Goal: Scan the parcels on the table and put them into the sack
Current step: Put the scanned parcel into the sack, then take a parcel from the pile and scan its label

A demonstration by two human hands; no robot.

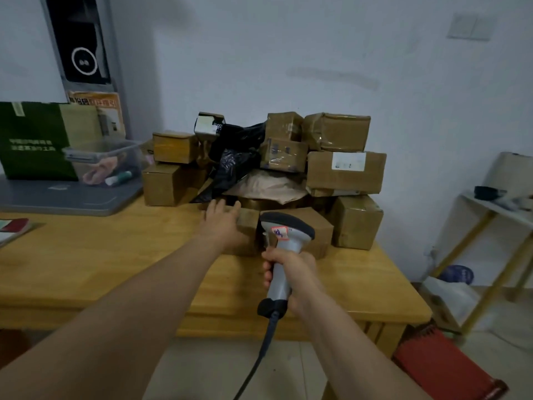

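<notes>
1. Since the wooden worktop (86, 255) carries every parcel, work from its near edge; the sack is not in view, so I cannot say where it waits.
2. The pile of parcels (331, 157) crowds the far edge, toward the far right corner; brown cartons are stacked around a black poly bag (230, 160) and a crumpled paper packet (268, 186); it looks loose, so take from the front, never from under the stack.
3. The low front carton (248, 226) lies nearest the near edge, touching the pile behind it; no label shows on its visible faces; the step in hand seems to be drawing it clear, then turning it until the barcode faces up.
4. The scanner (287, 228) hovers just beside that carton, its cable trailing off the near edge; tilt the head squarely at the label and keep the cable off the boxes.
5. The right grip (291, 269) is wrapped tight round the scanner handle; the left grip (222, 223) lies flat on the front carton, fingers straight and spread, clasping nothing; it should curl over the box's far side before pulling.
</notes>
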